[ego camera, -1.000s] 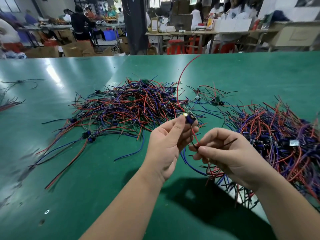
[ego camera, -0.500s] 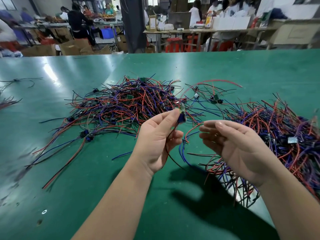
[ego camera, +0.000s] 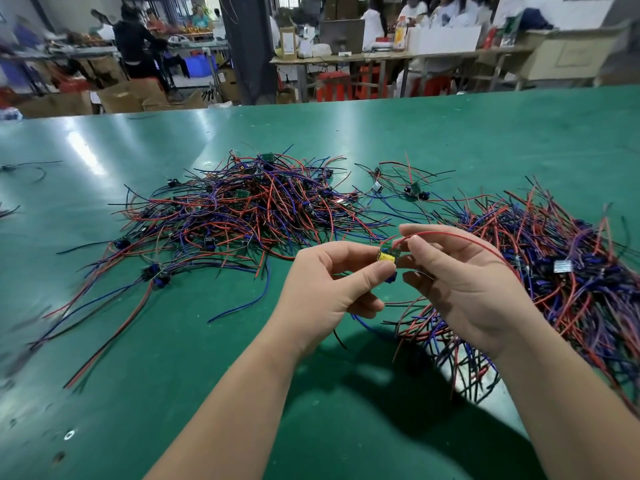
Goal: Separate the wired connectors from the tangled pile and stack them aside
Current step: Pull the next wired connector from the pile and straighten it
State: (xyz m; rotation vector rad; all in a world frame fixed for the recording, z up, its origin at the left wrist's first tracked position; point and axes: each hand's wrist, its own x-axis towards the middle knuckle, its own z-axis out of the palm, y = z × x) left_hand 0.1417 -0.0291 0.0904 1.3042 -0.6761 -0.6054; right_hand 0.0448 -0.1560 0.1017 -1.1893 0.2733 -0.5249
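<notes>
My left hand [ego camera: 325,292] pinches a small wired connector [ego camera: 387,256] with a yellow and blue body between thumb and fingers, held above the green table. Beside it, my right hand [ego camera: 460,289] pinches the connector's red wire [ego camera: 460,239] between thumb and forefinger; the wire arcs over the back of that hand. A large tangled pile [ego camera: 249,209] of red, blue and black wired connectors lies behind my left hand. A second dense pile [ego camera: 561,271] spreads under and beyond my right hand.
The green table [ego camera: 173,375] runs to a far edge. A few loose connectors [ego camera: 412,190] lie between the piles, and stray wires [ego camera: 24,166] lie at the far left. Several people work at benches behind the table.
My hands have come together. The right hand, open half a second ago, now pinches the red wire, which has swung from behind the pile over that hand. The connector has turned, showing its yellow side.
</notes>
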